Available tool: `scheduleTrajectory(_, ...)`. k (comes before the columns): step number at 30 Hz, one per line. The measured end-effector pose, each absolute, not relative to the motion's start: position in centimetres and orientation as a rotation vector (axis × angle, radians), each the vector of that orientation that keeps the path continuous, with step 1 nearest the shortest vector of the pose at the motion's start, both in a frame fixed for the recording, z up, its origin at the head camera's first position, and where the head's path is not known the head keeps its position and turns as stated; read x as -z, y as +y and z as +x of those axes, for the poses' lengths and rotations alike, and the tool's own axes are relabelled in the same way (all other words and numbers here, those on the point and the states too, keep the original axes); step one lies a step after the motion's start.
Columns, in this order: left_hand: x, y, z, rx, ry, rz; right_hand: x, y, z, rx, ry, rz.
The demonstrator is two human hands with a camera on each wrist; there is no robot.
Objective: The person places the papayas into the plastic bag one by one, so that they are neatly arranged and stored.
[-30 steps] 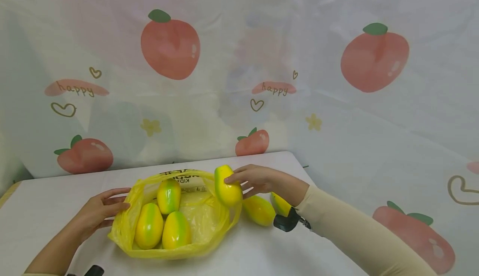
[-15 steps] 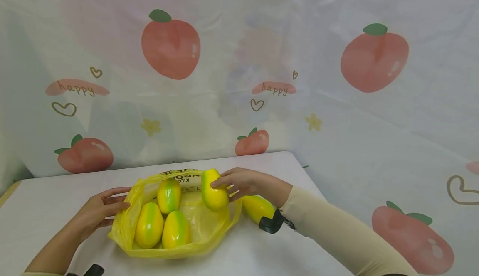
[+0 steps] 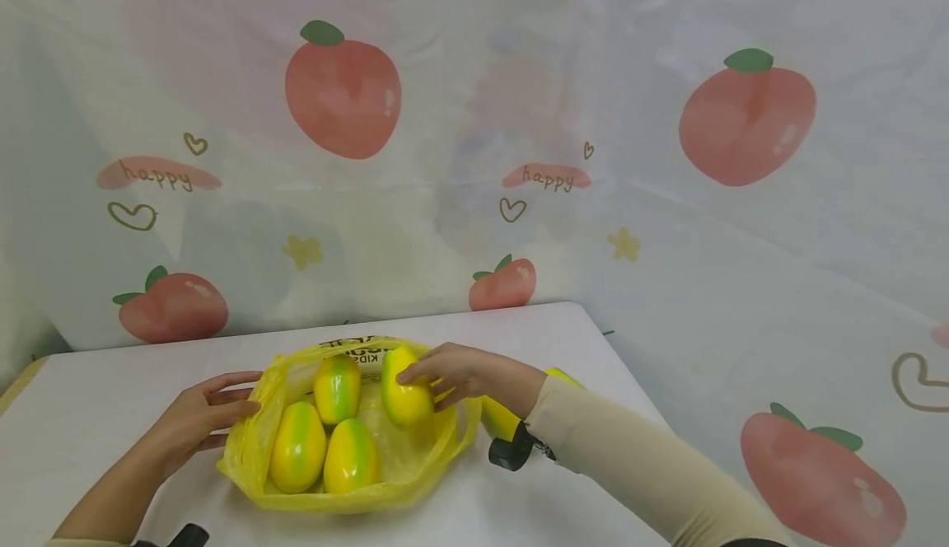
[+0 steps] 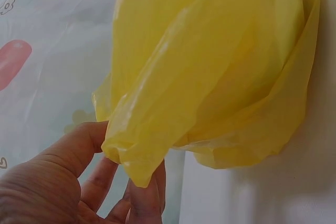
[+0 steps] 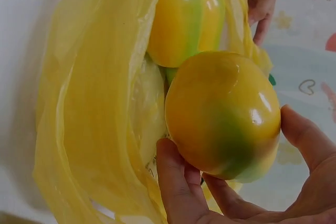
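A yellow plastic bag (image 3: 415, 489) with dark printing lies on the table, its mouth spread open. Inside it are three yellow-and-green mangoes, one at the left (image 3: 299, 448), one at the back (image 3: 337, 389) and one in front (image 3: 351, 455). My left hand (image 3: 185, 419) pinches the bag's left edge between thumb and fingers, as the left wrist view shows. With thumb and fingertips, my right hand (image 3: 463, 372) holds another glossy mango (image 5: 223, 116) over the right part of the bag's mouth, beside the others.
Right of the bag, partly behind my right forearm, lies a mango (image 3: 498, 418); a yellow piece of another (image 3: 565, 376) shows beyond the wrist. The white table (image 3: 534, 329) meets a fruit-printed backdrop (image 3: 415, 217) behind it.
My right hand has carried its mango leftward and slightly down, from the bag's right rim to inside its mouth. My left hand has stayed at the bag's left edge.
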State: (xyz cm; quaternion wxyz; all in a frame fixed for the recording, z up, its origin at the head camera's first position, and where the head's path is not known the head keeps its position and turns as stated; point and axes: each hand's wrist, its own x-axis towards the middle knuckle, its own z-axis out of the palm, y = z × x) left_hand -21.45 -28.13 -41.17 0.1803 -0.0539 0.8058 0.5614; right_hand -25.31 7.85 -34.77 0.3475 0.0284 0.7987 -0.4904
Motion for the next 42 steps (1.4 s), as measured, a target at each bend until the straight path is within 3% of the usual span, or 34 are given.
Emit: scheduleTrajectory(42, 41.0, -28.0, -21.3, -1.577, 2.289, -0.123, 38.0, 3.7, -25.5, 1.230, 2.193, 0.275)
